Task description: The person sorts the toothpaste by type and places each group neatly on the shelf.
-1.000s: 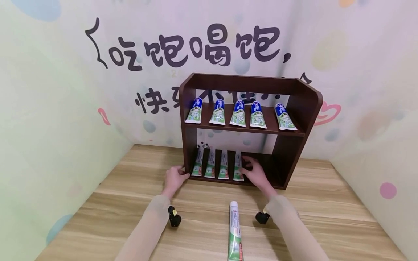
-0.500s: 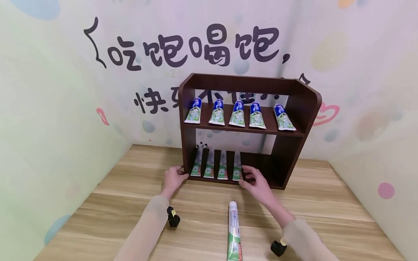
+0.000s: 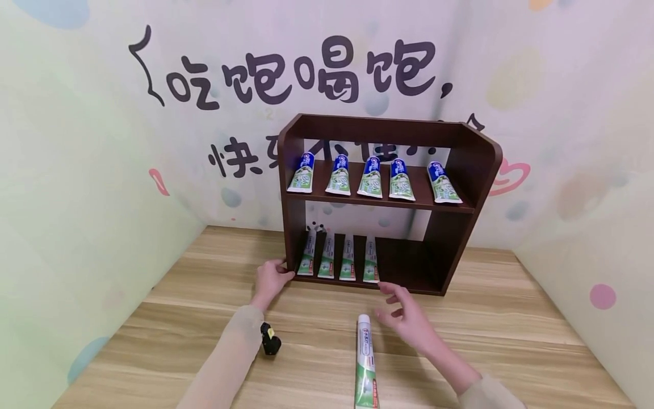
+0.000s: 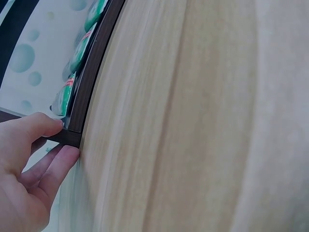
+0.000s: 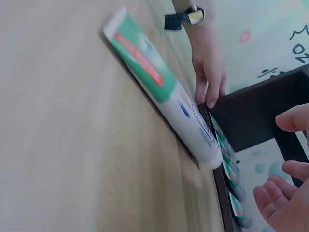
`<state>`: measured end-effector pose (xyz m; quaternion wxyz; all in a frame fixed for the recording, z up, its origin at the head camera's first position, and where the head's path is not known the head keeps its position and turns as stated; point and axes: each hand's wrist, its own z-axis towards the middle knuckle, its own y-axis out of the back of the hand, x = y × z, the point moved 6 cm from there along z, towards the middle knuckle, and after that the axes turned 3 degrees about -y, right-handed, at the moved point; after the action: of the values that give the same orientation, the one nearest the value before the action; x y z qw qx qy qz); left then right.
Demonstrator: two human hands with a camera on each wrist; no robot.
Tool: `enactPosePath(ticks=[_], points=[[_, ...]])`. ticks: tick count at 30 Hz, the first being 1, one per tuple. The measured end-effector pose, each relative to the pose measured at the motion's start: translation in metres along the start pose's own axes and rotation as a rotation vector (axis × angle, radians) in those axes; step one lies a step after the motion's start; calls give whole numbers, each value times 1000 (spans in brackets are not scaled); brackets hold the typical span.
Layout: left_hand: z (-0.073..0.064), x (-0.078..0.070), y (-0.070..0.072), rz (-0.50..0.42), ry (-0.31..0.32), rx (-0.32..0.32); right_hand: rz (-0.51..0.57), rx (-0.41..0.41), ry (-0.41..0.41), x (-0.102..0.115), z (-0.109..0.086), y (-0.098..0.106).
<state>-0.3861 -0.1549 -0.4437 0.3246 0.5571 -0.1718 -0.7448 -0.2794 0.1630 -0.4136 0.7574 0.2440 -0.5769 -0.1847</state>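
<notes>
My left hand [image 3: 272,280] pinches the lower left front corner of a dark brown two-tier shelf [image 3: 332,200]; in the left wrist view its thumb [image 4: 42,124] lies on the inner side and the fingers outside. My right hand [image 3: 411,321] holds nothing, its fingers parted and slightly bent in front of the shelf. Just left of it, a white and green toothpaste tube [image 3: 366,363] lies on the table with its cap toward the shelf. Several similar green toothpaste tubes [image 3: 348,264] lie in a row on the lower tier, its right part bare.
Several blue and green toothpaste tubes [image 3: 370,179] lie along the upper tier. The wood-grain table [image 3: 204,318] meets printed walls [image 3: 102,170] at the back and sides. A black wrist camera [image 3: 271,339] sits on the left sleeve.
My right hand has drawn back from the rightmost lower tube toward me, near the tube on the table. My left hand has stayed at the shelf corner.
</notes>
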Motion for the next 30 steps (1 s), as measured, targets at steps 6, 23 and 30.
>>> enactPosePath(ticks=[6, 23, 30], points=[[0, 1, -1, 1, 0, 4, 21, 34, -31, -2, -15, -6], [-2, 0, 0, -6, 13, 8, -130, 191, -65, -12, -42, -30], [-2, 0, 0, -1, 12, 9, -227, 211, -66, -12, -43, -42]])
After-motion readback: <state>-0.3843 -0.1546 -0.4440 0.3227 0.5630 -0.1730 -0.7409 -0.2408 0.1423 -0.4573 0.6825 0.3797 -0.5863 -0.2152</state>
